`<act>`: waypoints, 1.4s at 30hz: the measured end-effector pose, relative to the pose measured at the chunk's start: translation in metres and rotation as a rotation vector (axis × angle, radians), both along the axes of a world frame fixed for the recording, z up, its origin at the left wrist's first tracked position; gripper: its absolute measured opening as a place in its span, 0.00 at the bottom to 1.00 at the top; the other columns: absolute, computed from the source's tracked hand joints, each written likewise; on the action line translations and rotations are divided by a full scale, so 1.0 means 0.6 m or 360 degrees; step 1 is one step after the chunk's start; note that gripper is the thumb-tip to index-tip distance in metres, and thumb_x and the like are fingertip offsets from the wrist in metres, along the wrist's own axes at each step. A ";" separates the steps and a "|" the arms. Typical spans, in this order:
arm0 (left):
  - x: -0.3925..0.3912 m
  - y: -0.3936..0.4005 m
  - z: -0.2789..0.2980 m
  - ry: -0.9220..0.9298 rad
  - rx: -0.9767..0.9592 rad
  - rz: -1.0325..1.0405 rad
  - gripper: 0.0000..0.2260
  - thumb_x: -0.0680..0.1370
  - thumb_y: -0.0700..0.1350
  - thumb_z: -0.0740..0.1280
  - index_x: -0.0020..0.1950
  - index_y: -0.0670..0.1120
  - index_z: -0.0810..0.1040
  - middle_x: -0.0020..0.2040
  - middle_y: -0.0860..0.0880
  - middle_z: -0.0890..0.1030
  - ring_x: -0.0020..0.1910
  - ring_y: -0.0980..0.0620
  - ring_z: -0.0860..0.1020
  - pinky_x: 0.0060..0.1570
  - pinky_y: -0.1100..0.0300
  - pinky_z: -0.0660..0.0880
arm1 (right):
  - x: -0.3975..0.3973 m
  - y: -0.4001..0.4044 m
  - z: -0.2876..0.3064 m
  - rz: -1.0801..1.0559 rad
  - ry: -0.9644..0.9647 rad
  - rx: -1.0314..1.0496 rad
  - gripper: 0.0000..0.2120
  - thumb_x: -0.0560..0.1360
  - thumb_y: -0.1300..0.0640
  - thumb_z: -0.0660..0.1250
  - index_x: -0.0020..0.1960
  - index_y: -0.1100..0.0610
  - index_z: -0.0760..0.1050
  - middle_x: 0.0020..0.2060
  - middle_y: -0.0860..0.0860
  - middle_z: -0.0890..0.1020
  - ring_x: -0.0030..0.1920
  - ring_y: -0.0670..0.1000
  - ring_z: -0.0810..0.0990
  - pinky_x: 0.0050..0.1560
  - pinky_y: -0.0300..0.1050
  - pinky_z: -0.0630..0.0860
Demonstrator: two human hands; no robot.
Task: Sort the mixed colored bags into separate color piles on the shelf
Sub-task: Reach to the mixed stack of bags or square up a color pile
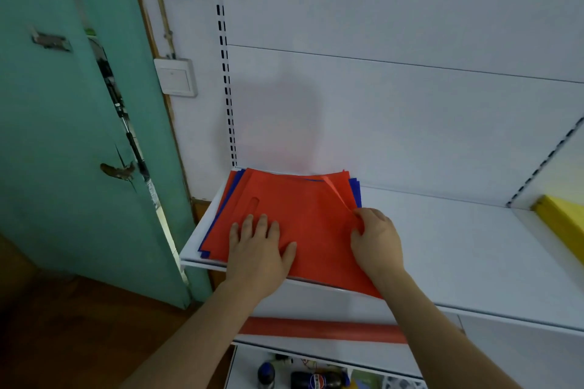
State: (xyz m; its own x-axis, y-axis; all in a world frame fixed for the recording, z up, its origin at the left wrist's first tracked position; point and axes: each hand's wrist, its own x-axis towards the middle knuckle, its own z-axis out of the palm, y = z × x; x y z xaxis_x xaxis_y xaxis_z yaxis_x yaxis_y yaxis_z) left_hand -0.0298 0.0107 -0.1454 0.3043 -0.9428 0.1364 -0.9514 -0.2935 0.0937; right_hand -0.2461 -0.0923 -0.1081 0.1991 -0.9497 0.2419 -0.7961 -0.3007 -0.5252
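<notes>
A mixed stack of flat bags lies at the left end of the white shelf [458, 246]. The top bag is red [303, 208], with a cut-out handle slot near its left side. Blue bag edges [356, 191] stick out under it on the right, and more blue shows along the left side. My left hand [257, 248] rests flat on the red bag with straight fingers. My right hand [374, 241] pinches the right edge of the top red bag, and that edge is curled up off the stack.
A yellow box [561, 219] sits at the shelf's far right. Below, a red strip [316, 328] runs along the lower shelf edge, with bottles [316, 380] underneath. A green door [79, 123] stands to the left, beside a wall switch [175, 77].
</notes>
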 end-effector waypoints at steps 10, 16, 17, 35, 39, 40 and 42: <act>0.020 0.000 0.025 0.0183 -0.0212 0.0065 0.33 0.82 0.69 0.48 0.78 0.50 0.70 0.79 0.45 0.69 0.80 0.41 0.63 0.80 0.40 0.59 | -0.016 -0.033 0.019 -0.0100 -0.0203 0.0008 0.03 0.80 0.58 0.67 0.51 0.56 0.79 0.45 0.54 0.82 0.44 0.58 0.78 0.46 0.48 0.70; 0.075 -0.031 0.082 0.0728 -0.0634 0.0211 0.25 0.85 0.54 0.62 0.80 0.46 0.64 0.72 0.44 0.76 0.69 0.42 0.76 0.67 0.46 0.75 | -0.058 -0.015 0.048 0.0045 -0.0618 -0.0198 0.08 0.83 0.49 0.68 0.52 0.38 0.70 0.39 0.40 0.82 0.42 0.40 0.80 0.40 0.45 0.71; 0.083 -0.039 0.093 0.0950 -0.0700 0.0247 0.24 0.85 0.52 0.64 0.79 0.47 0.65 0.71 0.45 0.77 0.68 0.43 0.77 0.65 0.48 0.76 | -0.064 -0.010 0.055 0.0024 -0.0672 -0.0212 0.09 0.83 0.48 0.68 0.52 0.35 0.69 0.41 0.38 0.82 0.43 0.38 0.80 0.40 0.45 0.73; 0.025 -0.066 0.117 0.1416 -0.0993 -0.0202 0.11 0.89 0.49 0.58 0.67 0.54 0.77 0.49 0.59 0.82 0.46 0.62 0.81 0.43 0.64 0.79 | -0.160 0.049 0.022 -0.0342 -0.0588 -0.0210 0.14 0.82 0.57 0.65 0.64 0.43 0.72 0.46 0.37 0.81 0.46 0.45 0.81 0.45 0.48 0.77; -0.029 -0.076 0.139 0.1336 -0.1086 -0.0291 0.16 0.88 0.44 0.60 0.75 0.55 0.69 0.51 0.62 0.80 0.45 0.65 0.81 0.38 0.72 0.76 | -0.214 0.077 0.038 -0.0427 -0.0664 -0.0394 0.31 0.81 0.58 0.67 0.77 0.36 0.61 0.44 0.37 0.80 0.43 0.40 0.80 0.39 0.43 0.75; -0.050 -0.078 0.145 0.1326 -0.1106 -0.0307 0.18 0.87 0.43 0.61 0.77 0.54 0.66 0.50 0.60 0.81 0.44 0.63 0.81 0.36 0.70 0.76 | -0.234 0.086 0.040 -0.0416 -0.0659 -0.0441 0.34 0.81 0.59 0.67 0.79 0.36 0.59 0.44 0.38 0.80 0.43 0.40 0.80 0.38 0.41 0.74; -0.101 -0.085 0.157 0.1316 -0.1154 -0.0354 0.21 0.87 0.43 0.62 0.78 0.55 0.63 0.49 0.57 0.80 0.42 0.60 0.81 0.34 0.69 0.75 | -0.278 0.102 0.045 -0.0405 -0.0640 -0.0534 0.39 0.81 0.62 0.67 0.82 0.37 0.55 0.51 0.42 0.82 0.46 0.40 0.80 0.42 0.42 0.75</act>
State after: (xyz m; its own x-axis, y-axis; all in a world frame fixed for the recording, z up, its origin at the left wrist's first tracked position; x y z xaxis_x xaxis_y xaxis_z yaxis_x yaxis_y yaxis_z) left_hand -0.0905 -0.0404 -0.0510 0.3902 -0.7670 0.5093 -0.5419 0.2559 0.8005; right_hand -0.4127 -0.0311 -0.0809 -0.1949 -0.8140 0.5472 -0.6229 -0.3282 -0.7101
